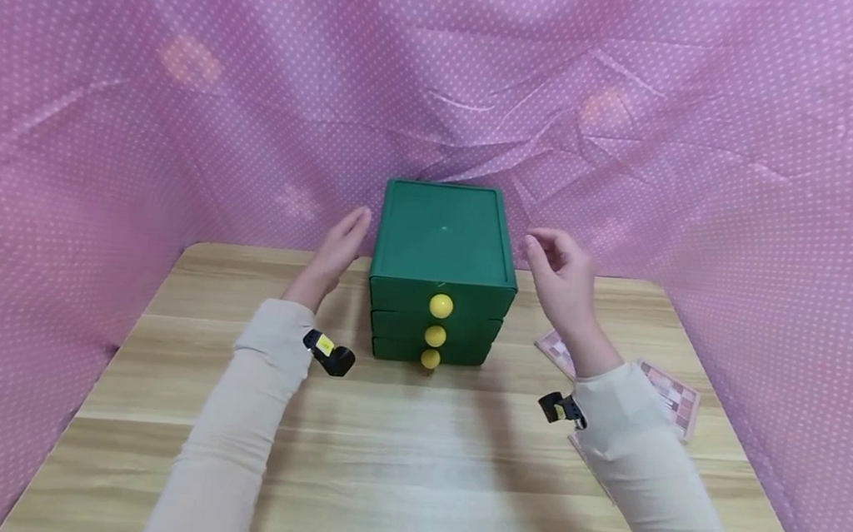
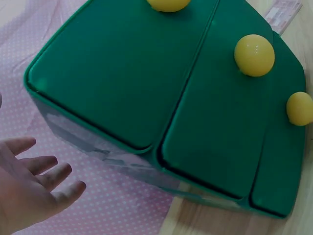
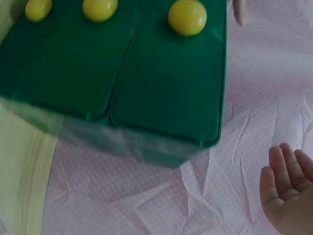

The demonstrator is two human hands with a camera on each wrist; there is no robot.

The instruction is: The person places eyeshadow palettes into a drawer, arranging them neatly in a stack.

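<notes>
Your left hand (image 1: 336, 249) hangs above the wooden table (image 1: 190, 306) at left, fingers extended and relaxed, palm turned toward the cabinet's side, grasping nothing; a small black camera (image 1: 329, 354) sits at your cuff. At centre, between your hands, the green cabinet (image 1: 444, 234) stands upright near the table's far edge, its front facing you, a pink dotted cloth (image 1: 440, 92) behind it. Its three drawers are stacked one above another, each fitted with one of the round yellow knobs (image 1: 441, 305), and all three look closed. The cabinet appears squarely placed, so that much seems done; no drawer is drawn out, and what the drawers contain cannot be seen. Whether you are at the outset or the close of the work, the pictures do not settle. Right of the cabinet, near it but apart, your right hand (image 1: 566, 284) is raised with fingers gently bent, its palm bare in the right wrist view. Farthest right, partly hidden by your forearm, flat pink-checked pieces (image 1: 675, 400) lie on the table, touched by neither hand; any handling of them looks to be left undone.
</notes>
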